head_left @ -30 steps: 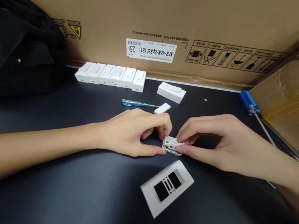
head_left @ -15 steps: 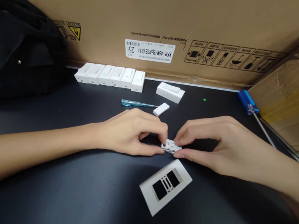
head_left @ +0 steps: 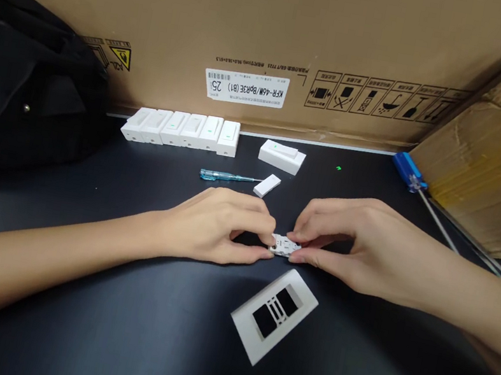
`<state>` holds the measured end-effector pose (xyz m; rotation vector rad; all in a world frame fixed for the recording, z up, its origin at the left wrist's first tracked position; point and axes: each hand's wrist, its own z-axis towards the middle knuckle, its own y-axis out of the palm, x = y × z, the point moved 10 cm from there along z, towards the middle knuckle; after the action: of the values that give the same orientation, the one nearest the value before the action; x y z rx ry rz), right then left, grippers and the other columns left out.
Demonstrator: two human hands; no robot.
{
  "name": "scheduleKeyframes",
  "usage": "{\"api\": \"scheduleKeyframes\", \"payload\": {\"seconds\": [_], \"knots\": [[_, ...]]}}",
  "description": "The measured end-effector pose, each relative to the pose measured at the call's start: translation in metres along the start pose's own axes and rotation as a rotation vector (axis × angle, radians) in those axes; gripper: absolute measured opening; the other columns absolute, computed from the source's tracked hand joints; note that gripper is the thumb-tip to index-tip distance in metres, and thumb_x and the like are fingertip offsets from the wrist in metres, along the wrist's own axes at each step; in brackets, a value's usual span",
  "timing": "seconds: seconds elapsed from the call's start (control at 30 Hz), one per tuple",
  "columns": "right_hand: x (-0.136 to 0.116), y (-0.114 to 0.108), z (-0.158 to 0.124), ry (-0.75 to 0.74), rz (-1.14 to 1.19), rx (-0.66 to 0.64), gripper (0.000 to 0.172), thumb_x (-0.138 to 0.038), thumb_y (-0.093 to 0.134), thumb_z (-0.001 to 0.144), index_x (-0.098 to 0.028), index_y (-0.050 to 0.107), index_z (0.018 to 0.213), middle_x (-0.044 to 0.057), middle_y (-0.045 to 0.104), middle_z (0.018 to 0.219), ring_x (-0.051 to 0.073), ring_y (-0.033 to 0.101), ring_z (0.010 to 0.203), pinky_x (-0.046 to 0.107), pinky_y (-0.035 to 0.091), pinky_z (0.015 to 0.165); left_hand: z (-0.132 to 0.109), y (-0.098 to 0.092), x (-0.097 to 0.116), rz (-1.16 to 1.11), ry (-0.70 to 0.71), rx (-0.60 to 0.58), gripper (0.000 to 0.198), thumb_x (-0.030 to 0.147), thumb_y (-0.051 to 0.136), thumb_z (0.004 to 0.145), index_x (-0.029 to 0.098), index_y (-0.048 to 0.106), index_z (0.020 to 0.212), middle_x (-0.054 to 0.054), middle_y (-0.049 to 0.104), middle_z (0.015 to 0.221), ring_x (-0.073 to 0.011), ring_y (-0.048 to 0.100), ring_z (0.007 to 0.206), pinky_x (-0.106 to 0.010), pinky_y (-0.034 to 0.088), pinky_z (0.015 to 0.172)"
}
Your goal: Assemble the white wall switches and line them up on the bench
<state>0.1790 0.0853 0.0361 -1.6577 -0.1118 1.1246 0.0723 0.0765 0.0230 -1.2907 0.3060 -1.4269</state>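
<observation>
A small white switch module (head_left: 285, 245) with metal parts in its body is held at the middle of the bench. My left hand (head_left: 219, 227) pinches its left end between thumb and fingers. My right hand (head_left: 351, 244) pinches its right end. Just below them lies a white switch base plate (head_left: 273, 316), tilted on the bench, with black rectangular openings. A loose white rocker piece (head_left: 267, 185) lies above my left fingers, next to a blue-tipped test screwdriver (head_left: 226, 177).
Several white wall switches (head_left: 178, 131) stand in a row against a cardboard box (head_left: 258, 34), and another (head_left: 282, 157) sits apart to their right. A black bag (head_left: 20, 89) lies at left. A blue-handled screwdriver (head_left: 406, 170) and a taped carton (head_left: 494, 153) are at right.
The switch module has turned from a tilted pose to lying flatter between my fingers. Both hands have shifted slightly closer around it, and the whole view has moved a little.
</observation>
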Motion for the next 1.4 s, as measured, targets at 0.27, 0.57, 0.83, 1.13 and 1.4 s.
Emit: {"api": "scheduleKeyframes", "payload": {"seconds": [0.27, 0.57, 0.83, 1.13, 1.4], "knots": [[0.003, 0.005, 0.002, 0.023, -0.081, -0.035, 0.022, -0.035, 0.069, 0.094, -0.022, 0.074, 0.077, 0.002, 0.074, 0.080, 0.014, 0.062, 0.065, 0.026, 0.044, 0.057, 0.000, 0.002, 0.003, 0.045, -0.017, -0.040, 0.013, 0.026, 0.070, 0.099, 0.019, 0.070, 0.089, -0.003, 0.074, 0.105, -0.0088, 0.061, 0.067, -0.022, 0.045, 0.060], [0.010, 0.004, -0.001, 0.048, 0.126, -0.103, 0.026, -0.043, 0.073, 0.093, -0.018, 0.081, 0.097, 0.006, 0.079, 0.094, 0.017, 0.074, 0.080, 0.026, 0.057, 0.074, -0.002, 0.003, 0.009, 0.167, 0.057, 0.001, 0.018, 0.032, 0.064, 0.104, 0.020, 0.068, 0.091, -0.002, 0.074, 0.105, -0.0115, 0.066, 0.073, -0.024, 0.049, 0.065], [0.058, -0.053, 0.009, 0.057, -0.481, 0.231, 0.026, -0.025, 0.055, 0.100, -0.015, 0.079, 0.103, 0.012, 0.080, 0.097, 0.024, 0.074, 0.084, 0.035, 0.054, 0.076, -0.005, 0.004, 0.005, 0.241, 0.001, -0.011, 0.012, 0.031, 0.060, 0.104, 0.021, 0.065, 0.098, 0.000, 0.072, 0.107, -0.0120, 0.068, 0.080, -0.024, 0.048, 0.066], [0.019, -0.006, 0.047, -0.132, -0.449, 0.097, 0.034, -0.015, 0.054, 0.100, -0.019, 0.071, 0.128, 0.011, 0.069, 0.139, 0.027, 0.065, 0.130, 0.041, 0.051, 0.109, -0.005, 0.001, -0.002, 0.236, -0.129, -0.025, 0.017, 0.031, 0.063, 0.093, 0.023, 0.055, 0.105, 0.002, 0.070, 0.094, -0.0169, 0.067, 0.076, -0.030, 0.044, 0.064], [0.027, -0.014, 0.023, -0.011, -0.294, -0.030, 0.019, -0.027, 0.067, 0.091, -0.016, 0.073, 0.104, 0.004, 0.070, 0.088, 0.017, 0.063, 0.071, 0.029, 0.047, 0.063, -0.005, 0.003, -0.002, 0.227, -0.176, -0.075, 0.047, 0.038, 0.065, 0.092, 0.024, 0.055, 0.135, 0.000, 0.071, 0.105, -0.0209, 0.070, 0.089, -0.033, 0.049, 0.071]]}}
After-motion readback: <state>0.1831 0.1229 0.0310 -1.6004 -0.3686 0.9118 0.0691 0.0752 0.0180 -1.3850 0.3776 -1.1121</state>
